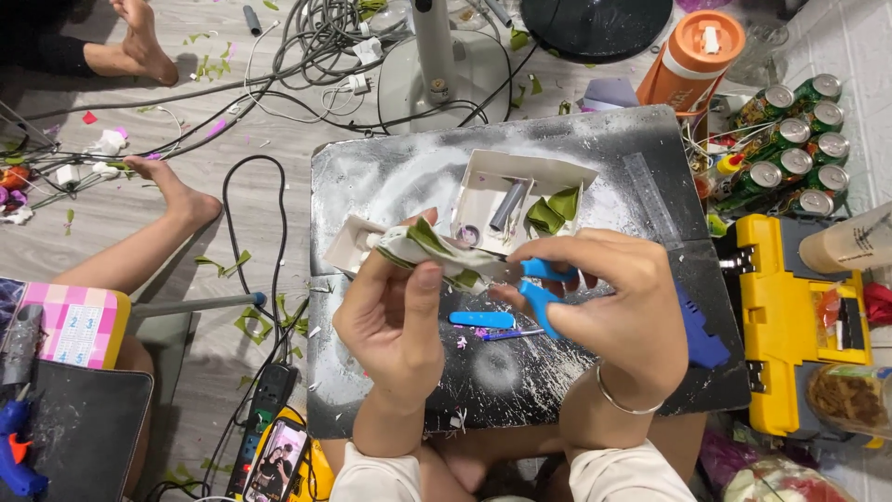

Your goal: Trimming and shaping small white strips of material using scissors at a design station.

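Observation:
My left hand pinches a folded piece of white and green paper above a black board. My right hand grips blue-handled scissors, whose blades are hidden at the paper's right end. Just beyond the hands sits a white paper tray holding a grey tube and green folded scraps. A blue craft knife lies on the board under my hands.
A blue glue gun lies at my right wrist. A yellow toolbox, green drink cans and an orange-capped bottle stand right. Another person's bare feet, tangled cables, a fan base, a power strip and phone lie left.

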